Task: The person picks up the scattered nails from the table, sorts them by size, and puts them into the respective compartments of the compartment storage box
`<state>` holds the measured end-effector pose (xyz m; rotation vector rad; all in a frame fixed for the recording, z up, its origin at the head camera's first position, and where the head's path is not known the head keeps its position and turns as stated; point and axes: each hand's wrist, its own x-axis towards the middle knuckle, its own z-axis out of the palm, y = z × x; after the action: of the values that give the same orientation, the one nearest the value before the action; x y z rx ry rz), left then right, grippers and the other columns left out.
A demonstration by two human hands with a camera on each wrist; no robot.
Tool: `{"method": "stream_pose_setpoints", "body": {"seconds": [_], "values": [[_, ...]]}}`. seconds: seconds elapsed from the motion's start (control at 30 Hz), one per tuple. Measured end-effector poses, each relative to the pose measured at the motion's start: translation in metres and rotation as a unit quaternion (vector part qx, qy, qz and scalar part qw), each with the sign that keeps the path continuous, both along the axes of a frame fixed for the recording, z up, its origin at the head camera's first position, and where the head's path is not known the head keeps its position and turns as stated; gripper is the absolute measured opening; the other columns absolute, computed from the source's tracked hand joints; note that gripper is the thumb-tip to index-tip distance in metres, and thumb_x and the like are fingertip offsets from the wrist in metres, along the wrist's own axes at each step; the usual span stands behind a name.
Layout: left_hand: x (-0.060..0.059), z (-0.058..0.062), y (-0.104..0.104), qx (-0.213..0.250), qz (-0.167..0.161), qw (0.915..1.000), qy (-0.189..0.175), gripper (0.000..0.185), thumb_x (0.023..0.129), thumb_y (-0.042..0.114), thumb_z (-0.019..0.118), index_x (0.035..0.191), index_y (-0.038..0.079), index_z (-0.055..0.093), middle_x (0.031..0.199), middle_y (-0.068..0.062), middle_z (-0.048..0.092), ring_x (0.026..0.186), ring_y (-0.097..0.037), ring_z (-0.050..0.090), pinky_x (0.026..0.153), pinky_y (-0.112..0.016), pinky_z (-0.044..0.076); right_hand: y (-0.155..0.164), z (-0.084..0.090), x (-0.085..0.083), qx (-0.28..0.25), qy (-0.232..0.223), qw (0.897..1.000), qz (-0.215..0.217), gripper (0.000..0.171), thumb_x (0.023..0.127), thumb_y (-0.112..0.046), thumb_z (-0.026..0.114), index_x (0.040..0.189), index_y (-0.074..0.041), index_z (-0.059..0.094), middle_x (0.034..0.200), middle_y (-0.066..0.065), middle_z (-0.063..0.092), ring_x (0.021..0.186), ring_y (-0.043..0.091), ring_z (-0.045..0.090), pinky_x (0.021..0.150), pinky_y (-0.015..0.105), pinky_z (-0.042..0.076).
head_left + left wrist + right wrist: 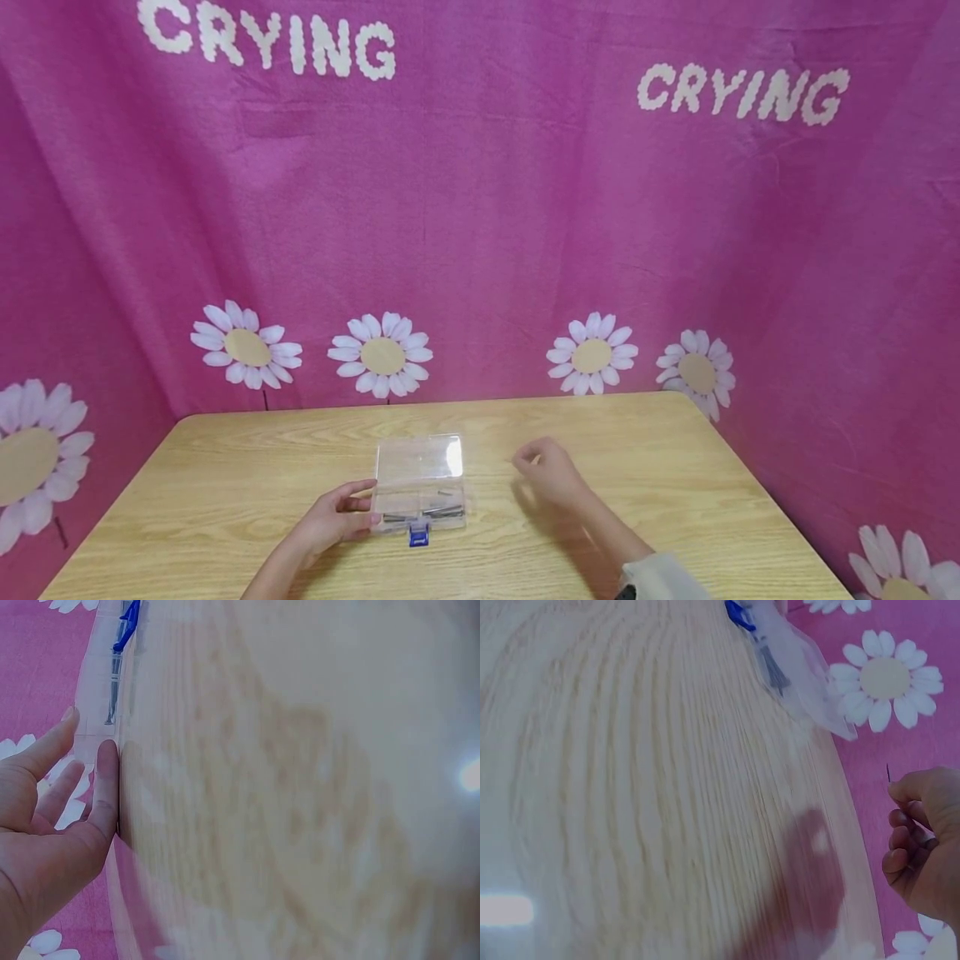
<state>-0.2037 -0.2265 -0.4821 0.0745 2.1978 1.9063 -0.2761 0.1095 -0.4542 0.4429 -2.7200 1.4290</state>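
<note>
A clear plastic box [417,500] with a blue latch [418,534] lies on the table, its transparent lid [412,460] raised at the back. Several grey metal nails [442,512] lie inside, one showing a flared end in the left wrist view. With fairly straight fingers, my left hand [333,517] touches the box's left side. Off to the right of the box and above the table, my right hand [547,473] pinches a thin dark nail [889,773] between thumb and forefinger. Its other fingers are curled. In the head view this nail is too small to make out.
The wooden table [247,467] has rounded far corners. Behind it and at both sides hangs a pink cloth [480,208] with white daisies and lettering. The right hand's shadow [810,877] falls on the tabletop.
</note>
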Motion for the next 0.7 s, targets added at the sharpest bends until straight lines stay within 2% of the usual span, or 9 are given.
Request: {"method": "stream_pose_setpoints", "body": {"seconds": [0.2, 0.3, 0.43, 0.53, 0.7], "values": [[-0.001, 0.0, -0.001, -0.005, 0.005, 1.0, 0.002, 0.072, 0.081, 0.008, 0.071, 0.139, -0.01, 0.031, 0.113, -0.024, 0.055, 0.091, -0.014, 0.059, 0.082, -0.034, 0.056, -0.016, 0.001, 0.006, 0.007, 0.01, 0.999, 0.037, 0.012, 0.085, -0.009, 0.061, 0.089, 0.0, 0.068, 0.092, 0.012, 0.067, 0.068, 0.011, 0.052, 0.069, 0.027, 0.05], [-0.002, 0.0, -0.001, -0.004, 0.0, 1.0, 0.002, 0.072, 0.082, 0.008, 0.071, 0.139, -0.01, 0.03, 0.114, -0.024, 0.055, 0.091, -0.014, 0.059, 0.082, -0.035, 0.056, -0.023, 0.001, 0.009, 0.01, 0.011, 0.998, 0.055, 0.013, 0.085, -0.008, 0.06, 0.09, 0.001, 0.068, 0.093, 0.012, 0.067, 0.063, 0.01, 0.05, 0.068, 0.025, 0.049], [-0.002, 0.0, -0.001, -0.001, -0.006, 1.0, 0.0, 0.072, 0.082, 0.008, 0.07, 0.139, -0.011, 0.03, 0.115, -0.025, 0.055, 0.091, -0.014, 0.06, 0.082, -0.035, 0.056, -0.032, -0.002, 0.012, 0.004, -0.01, 0.997, 0.072, 0.014, 0.087, -0.009, 0.059, 0.092, 0.001, 0.068, 0.092, 0.01, 0.065, 0.054, 0.007, 0.046, 0.053, 0.019, 0.047], [-0.001, 0.0, -0.001, 0.001, -0.007, 1.0, -0.002, 0.072, 0.082, 0.008, 0.07, 0.139, -0.011, 0.03, 0.115, -0.026, 0.054, 0.091, -0.014, 0.06, 0.082, -0.035, 0.057, -0.037, -0.005, 0.014, -0.007, -0.027, 0.996, 0.085, 0.013, 0.087, -0.009, 0.059, 0.092, 0.0, 0.067, 0.09, 0.008, 0.062, 0.051, 0.005, 0.044, 0.047, 0.017, 0.043], [0.0, 0.0, -0.001, 0.001, -0.005, 1.0, -0.002, 0.072, 0.082, 0.007, 0.07, 0.139, -0.011, 0.03, 0.115, -0.027, 0.054, 0.09, -0.014, 0.06, 0.081, -0.035, 0.057, -0.046, -0.008, 0.015, 0.006, 0.001, 0.994, 0.11, 0.013, 0.086, -0.008, 0.06, 0.089, 0.001, 0.069, 0.088, 0.01, 0.067, 0.051, 0.002, 0.043, 0.051, 0.017, 0.044]]}}
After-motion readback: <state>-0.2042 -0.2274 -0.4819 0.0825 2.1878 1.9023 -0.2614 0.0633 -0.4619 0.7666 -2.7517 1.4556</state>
